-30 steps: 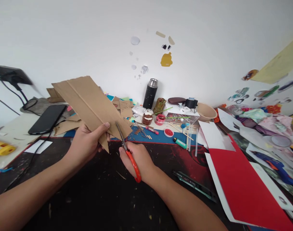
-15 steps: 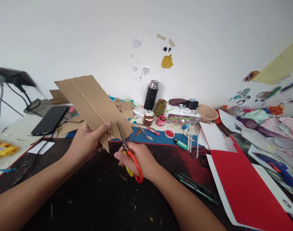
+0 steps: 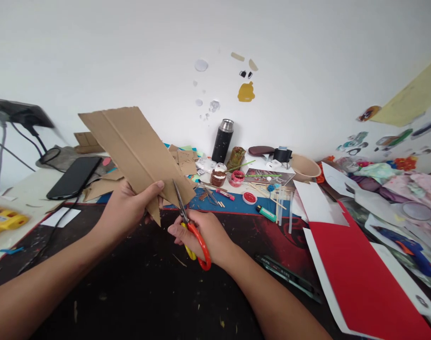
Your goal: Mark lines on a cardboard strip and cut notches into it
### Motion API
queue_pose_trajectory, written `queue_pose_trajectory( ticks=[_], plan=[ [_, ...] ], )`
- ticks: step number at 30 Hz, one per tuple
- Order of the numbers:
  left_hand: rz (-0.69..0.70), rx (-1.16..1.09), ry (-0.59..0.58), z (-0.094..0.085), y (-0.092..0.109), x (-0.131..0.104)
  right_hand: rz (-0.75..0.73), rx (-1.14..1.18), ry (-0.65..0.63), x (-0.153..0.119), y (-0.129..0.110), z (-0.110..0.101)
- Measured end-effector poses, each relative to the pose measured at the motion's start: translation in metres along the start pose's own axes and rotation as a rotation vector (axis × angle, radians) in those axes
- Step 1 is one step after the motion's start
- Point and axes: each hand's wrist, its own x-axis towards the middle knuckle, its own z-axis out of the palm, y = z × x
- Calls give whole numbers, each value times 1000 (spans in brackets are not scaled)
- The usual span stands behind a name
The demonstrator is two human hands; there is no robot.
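Note:
My left hand (image 3: 125,211) grips the lower end of a brown cardboard piece (image 3: 132,146) that is held up over the dark table and tilts up to the left. My right hand (image 3: 206,233) holds scissors (image 3: 189,224) with red and yellow handles. The blades point up into the cardboard's lower right edge, beside my left thumb. The handles are spread apart.
A black phone (image 3: 73,177) lies at the left with cables and a yellow tool (image 3: 3,221). A black flask (image 3: 221,140), small paint pots, sticks and a green lighter (image 3: 266,213) crowd the back. A red sheet (image 3: 357,274) on white paper lies at the right, a dark cutter (image 3: 288,277) beside it.
The scissor handles have spread open, showing the yellow loop. The cardboard has lifted slightly and both hands have stayed close together.

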Motion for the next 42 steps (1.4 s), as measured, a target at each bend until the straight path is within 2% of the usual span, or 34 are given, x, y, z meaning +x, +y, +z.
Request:
queue_pose_trajectory(
  ticks=[13, 17, 22, 29, 37, 42],
  plan=[
    [-38, -90, 22, 4, -2, 3, -5, 7, 0, 0, -1, -2],
    [-15, -113, 62, 3, 0, 3, -25, 71, 7, 1, 0, 0],
    [47, -167, 105, 2, 8, 7, 2, 45, 6, 0, 1, 3],
    [12, -187, 79, 1, 9, 8, 11, 47, -1, -1, -4, 3],
    [15, -132, 43, -1, 1, 8, 14, 61, -33, 0, 0, 0],
    [46, 56, 51, -7, -1, 5, -8, 81, -31, 0, -2, -1]
  ],
)
